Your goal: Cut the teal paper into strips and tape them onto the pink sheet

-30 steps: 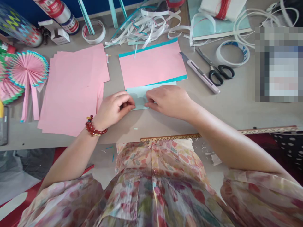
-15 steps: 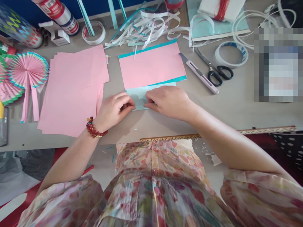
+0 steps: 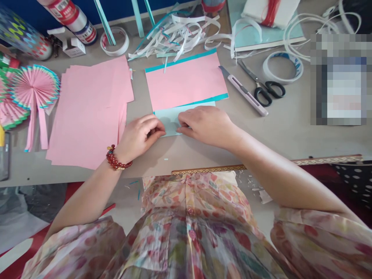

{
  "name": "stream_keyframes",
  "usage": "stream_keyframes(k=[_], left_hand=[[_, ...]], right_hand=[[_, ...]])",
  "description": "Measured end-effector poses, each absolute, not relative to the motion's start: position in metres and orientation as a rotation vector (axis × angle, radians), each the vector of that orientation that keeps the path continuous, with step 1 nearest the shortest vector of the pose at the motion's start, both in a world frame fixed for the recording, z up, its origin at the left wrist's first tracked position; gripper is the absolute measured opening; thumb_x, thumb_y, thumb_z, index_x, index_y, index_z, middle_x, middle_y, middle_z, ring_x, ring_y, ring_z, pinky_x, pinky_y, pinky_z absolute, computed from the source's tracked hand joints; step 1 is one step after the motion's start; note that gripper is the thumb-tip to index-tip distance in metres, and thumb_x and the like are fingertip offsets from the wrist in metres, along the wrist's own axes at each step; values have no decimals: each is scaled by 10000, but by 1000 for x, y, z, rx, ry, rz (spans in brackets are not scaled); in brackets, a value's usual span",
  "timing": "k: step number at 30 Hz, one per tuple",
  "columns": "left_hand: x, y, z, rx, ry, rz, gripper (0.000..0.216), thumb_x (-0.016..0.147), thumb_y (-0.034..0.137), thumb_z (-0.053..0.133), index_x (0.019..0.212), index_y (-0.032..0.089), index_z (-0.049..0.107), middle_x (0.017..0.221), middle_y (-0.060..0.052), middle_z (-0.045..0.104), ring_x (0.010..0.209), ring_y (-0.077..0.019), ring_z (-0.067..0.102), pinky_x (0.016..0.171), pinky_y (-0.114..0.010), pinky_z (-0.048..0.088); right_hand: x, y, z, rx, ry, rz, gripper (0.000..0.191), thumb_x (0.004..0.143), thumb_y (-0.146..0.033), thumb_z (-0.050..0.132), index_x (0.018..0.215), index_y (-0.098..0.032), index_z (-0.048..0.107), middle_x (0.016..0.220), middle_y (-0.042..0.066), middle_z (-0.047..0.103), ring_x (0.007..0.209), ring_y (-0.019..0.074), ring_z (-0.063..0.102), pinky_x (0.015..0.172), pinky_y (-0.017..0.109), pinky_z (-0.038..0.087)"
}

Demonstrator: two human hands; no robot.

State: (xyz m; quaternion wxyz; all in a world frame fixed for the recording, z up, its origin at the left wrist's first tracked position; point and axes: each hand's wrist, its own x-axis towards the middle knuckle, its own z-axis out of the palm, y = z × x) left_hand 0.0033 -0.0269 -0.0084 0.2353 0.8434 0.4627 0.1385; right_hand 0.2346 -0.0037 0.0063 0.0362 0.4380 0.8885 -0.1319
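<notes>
Grey tabletop (image 3: 290,131) carries all items. Largest item: pink stack (image 3: 87,116), loose sheets fanned slightly, at left. Just right of it, apart, lies a bordered sheet (image 3: 186,81), pink with teal strips along far and near edges, flat, slightly rotated. Beyond that sheet, a tangle of scraps (image 3: 180,35), white and teal strips. At far left edge, pleated fans (image 3: 31,85), pink with coloured rims, lying flat and overlapping. Left hand (image 3: 139,135) and right hand (image 3: 206,124) are close together but not touching, both on the blue paper (image 3: 170,116). Blue paper: pale, flat on the tabletop, its far edge tucked against the near edge of the bordered sheet, mostly covered by the hands. Left hand: thumb and fingers pinched together on the paper's near left corner. Right hand: fingers bent down onto the paper's right part; cannot tell whether it grips or only presses. Right of the bordered sheet: knife (image 3: 244,92), then scissors (image 3: 263,87) just beside it, blades shut, both lying diagonally. Tape roll (image 3: 282,66) just beyond the scissors handles. Bracelet (image 3: 116,161), red beads, on the left wrist.
</notes>
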Motion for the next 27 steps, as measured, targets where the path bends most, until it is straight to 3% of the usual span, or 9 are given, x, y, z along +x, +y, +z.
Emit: stream_keyframes(k=[27], left_hand=[[4, -26, -9, 2395, 1233, 344, 159, 981, 244, 511, 877, 177, 609, 889, -24, 632, 804, -178, 586, 726, -291, 415]], right_hand=[[247, 4, 3, 1214, 2823, -632, 191, 963, -290, 524, 876, -173, 647, 904, 65, 655, 821, 204, 556, 676, 300, 284]])
